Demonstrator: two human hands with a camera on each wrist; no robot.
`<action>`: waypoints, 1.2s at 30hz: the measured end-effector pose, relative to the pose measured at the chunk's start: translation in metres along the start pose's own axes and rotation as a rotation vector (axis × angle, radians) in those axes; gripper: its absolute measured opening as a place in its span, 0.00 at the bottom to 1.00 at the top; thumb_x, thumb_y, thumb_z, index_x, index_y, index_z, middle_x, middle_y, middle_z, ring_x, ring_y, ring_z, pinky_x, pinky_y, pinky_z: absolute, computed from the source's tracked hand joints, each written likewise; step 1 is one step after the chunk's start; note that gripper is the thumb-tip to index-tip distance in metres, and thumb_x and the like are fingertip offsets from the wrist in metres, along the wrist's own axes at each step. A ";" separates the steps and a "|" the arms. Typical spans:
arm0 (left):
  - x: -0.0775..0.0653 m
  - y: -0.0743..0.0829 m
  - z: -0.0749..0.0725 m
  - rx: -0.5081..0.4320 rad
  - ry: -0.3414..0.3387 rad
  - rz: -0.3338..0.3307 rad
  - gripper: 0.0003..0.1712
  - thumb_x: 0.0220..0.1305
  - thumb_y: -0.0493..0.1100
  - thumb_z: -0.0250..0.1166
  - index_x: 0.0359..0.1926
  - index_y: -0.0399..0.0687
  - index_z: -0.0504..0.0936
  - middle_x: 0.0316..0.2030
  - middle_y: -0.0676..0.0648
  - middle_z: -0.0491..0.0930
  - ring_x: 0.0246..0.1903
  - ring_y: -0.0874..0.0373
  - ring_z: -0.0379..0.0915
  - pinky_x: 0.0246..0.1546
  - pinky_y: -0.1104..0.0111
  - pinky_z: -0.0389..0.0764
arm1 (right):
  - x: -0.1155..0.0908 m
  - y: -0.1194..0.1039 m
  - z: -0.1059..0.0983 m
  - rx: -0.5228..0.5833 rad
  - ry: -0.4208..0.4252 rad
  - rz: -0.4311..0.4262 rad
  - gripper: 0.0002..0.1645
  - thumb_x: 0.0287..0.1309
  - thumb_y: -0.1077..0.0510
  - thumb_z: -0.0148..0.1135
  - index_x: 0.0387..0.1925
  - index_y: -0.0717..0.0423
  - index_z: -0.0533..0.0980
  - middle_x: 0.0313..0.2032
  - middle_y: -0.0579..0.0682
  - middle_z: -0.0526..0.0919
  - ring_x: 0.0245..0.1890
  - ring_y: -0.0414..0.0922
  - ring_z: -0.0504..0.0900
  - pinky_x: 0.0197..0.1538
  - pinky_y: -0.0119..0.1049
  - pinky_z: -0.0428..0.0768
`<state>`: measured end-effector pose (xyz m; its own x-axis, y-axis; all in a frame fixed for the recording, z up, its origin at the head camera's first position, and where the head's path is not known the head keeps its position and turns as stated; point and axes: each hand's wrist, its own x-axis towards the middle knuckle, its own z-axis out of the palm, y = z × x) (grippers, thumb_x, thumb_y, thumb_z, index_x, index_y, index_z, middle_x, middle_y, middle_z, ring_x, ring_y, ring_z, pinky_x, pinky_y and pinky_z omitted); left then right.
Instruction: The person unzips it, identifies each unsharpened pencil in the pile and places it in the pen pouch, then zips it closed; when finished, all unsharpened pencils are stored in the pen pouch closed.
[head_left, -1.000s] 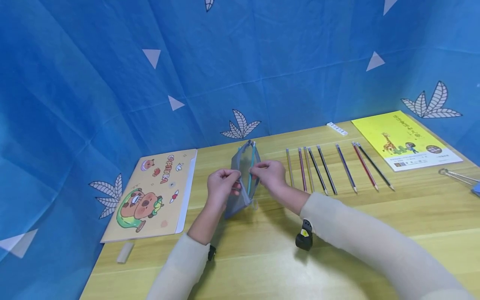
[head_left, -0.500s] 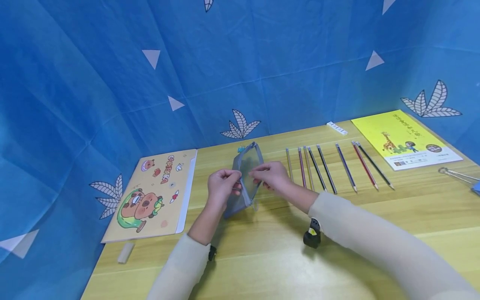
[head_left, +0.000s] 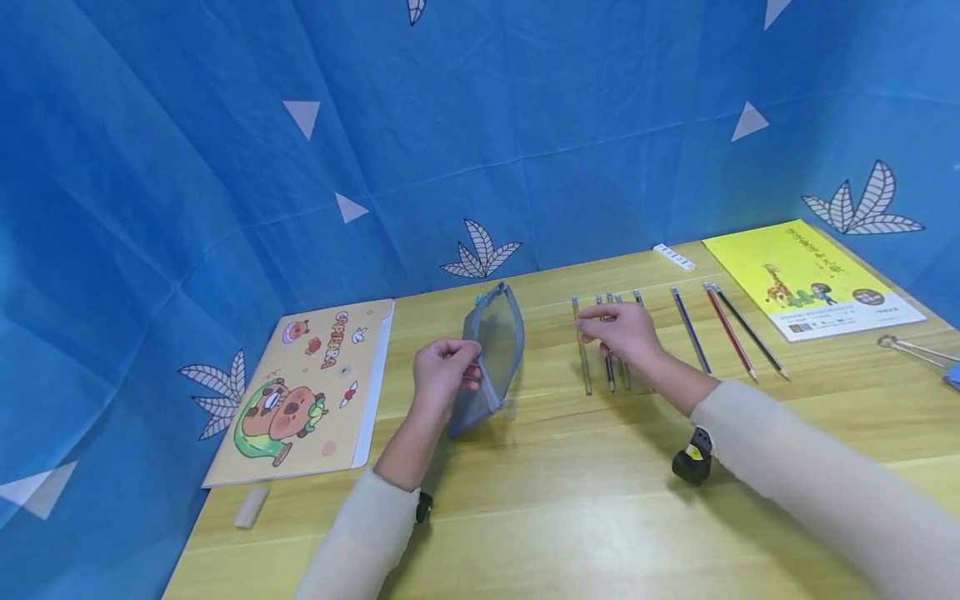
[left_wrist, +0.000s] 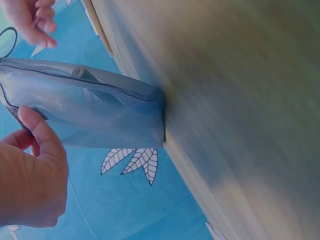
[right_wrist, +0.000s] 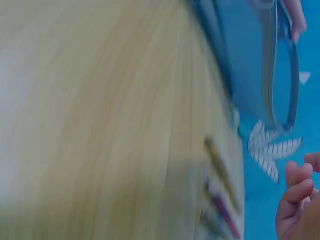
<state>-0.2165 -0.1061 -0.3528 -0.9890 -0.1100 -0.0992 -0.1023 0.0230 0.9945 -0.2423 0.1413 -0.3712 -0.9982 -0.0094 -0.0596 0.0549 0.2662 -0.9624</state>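
In the head view my left hand point(head_left: 444, 371) pinches the opening edge of a grey-blue mesh zip pouch point(head_left: 471, 408), which stands on the table with its mouth spread wide. The left wrist view shows the thumb point(left_wrist: 42, 130) over the pouch's edge. To the right, my right hand point(head_left: 624, 335) hovers over a row of pencils, its fingers loosely bent and nothing between them. Its fingertips are near a gold-coloured pencil point(head_left: 583, 358). The hand partly covers several dark pencils. Farther right lie a blue pencil point(head_left: 690, 329) and a red pencil point(head_left: 731, 333).
A capybara folder point(head_left: 300, 392) lies at the left, with a grey-white eraser-like block point(head_left: 251, 507) in front of it. A yellow booklet point(head_left: 810, 279), a white strip point(head_left: 673, 257) and a blue binder clip point(head_left: 952, 377) are rightward. Behind hangs a blue cloth point(head_left: 600, 108).
My right hand let go of a teal pencil in the pouch's mouth, then moved right over the pencil row. The left hand stays on the pouch, whose mouth now stands wider.
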 end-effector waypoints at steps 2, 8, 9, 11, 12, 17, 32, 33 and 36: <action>0.000 0.000 0.000 0.003 -0.001 -0.003 0.08 0.48 0.35 0.62 0.31 0.33 0.75 0.21 0.43 0.76 0.14 0.60 0.71 0.14 0.71 0.77 | 0.002 0.006 -0.011 -0.109 0.046 -0.033 0.21 0.49 0.52 0.59 0.43 0.60 0.74 0.27 0.59 0.80 0.13 0.47 0.74 0.12 0.31 0.69; -0.001 0.001 -0.001 0.011 0.002 -0.007 0.07 0.48 0.35 0.62 0.30 0.35 0.76 0.21 0.43 0.76 0.14 0.60 0.71 0.14 0.71 0.77 | 0.005 0.021 -0.042 -0.556 0.168 -0.136 0.19 0.48 0.51 0.58 0.39 0.59 0.77 0.24 0.55 0.80 0.15 0.44 0.72 0.12 0.31 0.66; -0.001 0.001 -0.001 0.012 0.002 -0.006 0.07 0.49 0.35 0.62 0.30 0.34 0.76 0.21 0.43 0.76 0.14 0.60 0.71 0.14 0.71 0.77 | 0.006 0.023 -0.046 -0.615 0.183 -0.135 0.19 0.48 0.51 0.58 0.39 0.58 0.77 0.25 0.55 0.80 0.15 0.42 0.71 0.11 0.31 0.64; -0.001 0.001 -0.001 0.010 0.001 -0.005 0.08 0.49 0.35 0.61 0.30 0.34 0.76 0.20 0.43 0.76 0.14 0.60 0.71 0.14 0.71 0.77 | 0.006 0.026 -0.053 -0.699 0.201 -0.128 0.19 0.48 0.51 0.58 0.39 0.59 0.76 0.28 0.56 0.79 0.14 0.43 0.68 0.09 0.32 0.61; -0.001 0.001 -0.001 0.008 0.001 -0.004 0.08 0.48 0.35 0.61 0.30 0.34 0.76 0.20 0.43 0.76 0.14 0.60 0.71 0.14 0.71 0.77 | 0.007 0.027 -0.057 -0.728 0.201 -0.118 0.20 0.48 0.51 0.57 0.39 0.60 0.76 0.30 0.57 0.79 0.14 0.44 0.68 0.09 0.32 0.61; -0.001 0.001 -0.002 0.008 0.004 -0.003 0.08 0.48 0.35 0.62 0.30 0.34 0.76 0.21 0.43 0.76 0.14 0.60 0.71 0.14 0.71 0.77 | 0.009 0.035 -0.067 -0.798 0.186 -0.098 0.20 0.46 0.52 0.59 0.37 0.63 0.76 0.40 0.62 0.77 0.28 0.54 0.75 0.15 0.38 0.70; -0.001 0.000 -0.002 0.002 0.004 0.000 0.07 0.49 0.35 0.62 0.30 0.35 0.76 0.21 0.42 0.77 0.14 0.60 0.71 0.15 0.71 0.77 | 0.012 0.044 -0.067 -0.727 0.129 -0.022 0.16 0.43 0.53 0.62 0.31 0.62 0.79 0.34 0.60 0.79 0.33 0.55 0.75 0.28 0.44 0.73; -0.001 0.000 -0.002 0.000 0.004 0.001 0.07 0.49 0.35 0.62 0.30 0.35 0.76 0.21 0.42 0.77 0.14 0.60 0.71 0.14 0.71 0.77 | 0.012 0.045 -0.067 -0.726 0.127 -0.022 0.15 0.43 0.54 0.61 0.30 0.62 0.79 0.33 0.59 0.79 0.31 0.54 0.75 0.27 0.43 0.74; 0.000 0.000 -0.002 -0.003 0.005 0.002 0.07 0.49 0.35 0.62 0.30 0.34 0.76 0.21 0.42 0.77 0.14 0.60 0.71 0.14 0.71 0.77 | 0.011 0.045 -0.068 -0.717 0.121 -0.014 0.12 0.42 0.54 0.60 0.26 0.60 0.80 0.24 0.53 0.80 0.24 0.49 0.75 0.21 0.38 0.72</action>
<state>-0.2160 -0.1079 -0.3527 -0.9887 -0.1146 -0.0966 -0.0996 0.0204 0.9948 -0.2529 0.2191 -0.3969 -0.9967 0.0784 0.0208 0.0541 0.8338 -0.5494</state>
